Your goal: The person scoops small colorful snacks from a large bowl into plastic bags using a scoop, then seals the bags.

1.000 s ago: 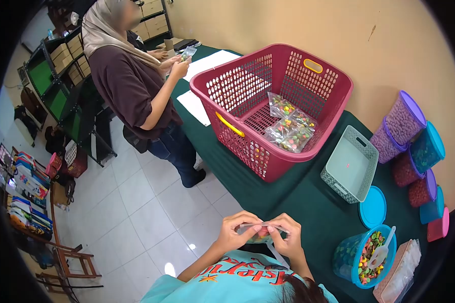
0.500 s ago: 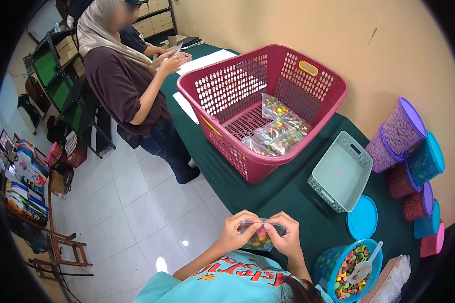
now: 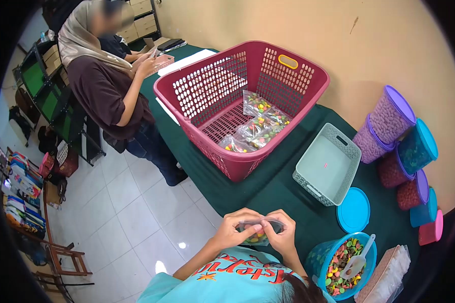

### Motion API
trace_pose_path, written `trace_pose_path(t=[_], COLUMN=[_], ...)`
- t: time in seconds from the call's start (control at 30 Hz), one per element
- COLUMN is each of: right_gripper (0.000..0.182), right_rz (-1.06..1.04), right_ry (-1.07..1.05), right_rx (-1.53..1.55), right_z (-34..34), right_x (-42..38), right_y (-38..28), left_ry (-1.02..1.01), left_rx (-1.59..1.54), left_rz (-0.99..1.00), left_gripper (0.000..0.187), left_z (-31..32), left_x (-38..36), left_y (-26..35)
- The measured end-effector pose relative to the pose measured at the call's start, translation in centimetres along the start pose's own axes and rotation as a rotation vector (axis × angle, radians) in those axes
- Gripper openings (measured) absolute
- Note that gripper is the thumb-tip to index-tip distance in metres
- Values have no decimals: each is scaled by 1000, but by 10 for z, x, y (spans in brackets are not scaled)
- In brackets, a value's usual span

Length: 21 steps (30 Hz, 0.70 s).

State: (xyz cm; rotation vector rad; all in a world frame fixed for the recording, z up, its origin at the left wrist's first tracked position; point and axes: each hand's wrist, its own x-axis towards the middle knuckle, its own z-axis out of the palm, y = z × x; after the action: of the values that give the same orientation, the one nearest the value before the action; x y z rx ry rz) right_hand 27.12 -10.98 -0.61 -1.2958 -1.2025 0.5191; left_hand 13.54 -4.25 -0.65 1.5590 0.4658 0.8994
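Observation:
A small clear zip bag with colourful candies in its lower part is held in front of my chest. My left hand pinches its top edge at the left, fingers behind and thumb in front. At the right, my right hand grips the same edge, its thumb close to the other one. Both hands partly cover the bag. Just right of them stands a blue tub of multicoloured candies, with a white scoop resting in it.
A large maroon basket with several filled bags stands on the green-covered table. Right of it are a grey-green tray, a blue lid, stacked tubs and a plastic-wrapped pack. Another person stands at the left side.
My view has turned slightly, so the basket, tray and tubs appear further left. Both hands still hold the bag's top edge, with a small shift of the fingers and thumbs.

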Motion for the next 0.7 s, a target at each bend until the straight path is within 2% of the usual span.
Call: trace_pose_path(t=[0.1, 0.23, 0.3, 0.4, 0.53, 0.7], right_gripper=[7, 6, 6, 7, 5, 7], right_rz=[41, -1, -28, 25, 38, 62], right_ry=[47, 12, -28, -101, -54, -29], right_rx=[50, -46, -71, 2, 28, 29], right_z=[0, -11, -19, -28, -32, -33], right_x=[-4, -1, 0, 0, -3, -5], right_y=[7, 4, -3, -11, -15, -21], left_ry=[-16, -10, -38, -74, -96, -104], left_rx=[98, 151, 283, 352, 366, 382], left_rz=[52, 22, 160, 211, 171, 209], left_gripper=[12, 11, 10, 6, 6, 9], left_z=[-1, 0, -5, -10, -18, -33], left_x=[5, 7, 8, 9, 6, 6], left_y=[-6, -3, -2, 12, 15, 22])
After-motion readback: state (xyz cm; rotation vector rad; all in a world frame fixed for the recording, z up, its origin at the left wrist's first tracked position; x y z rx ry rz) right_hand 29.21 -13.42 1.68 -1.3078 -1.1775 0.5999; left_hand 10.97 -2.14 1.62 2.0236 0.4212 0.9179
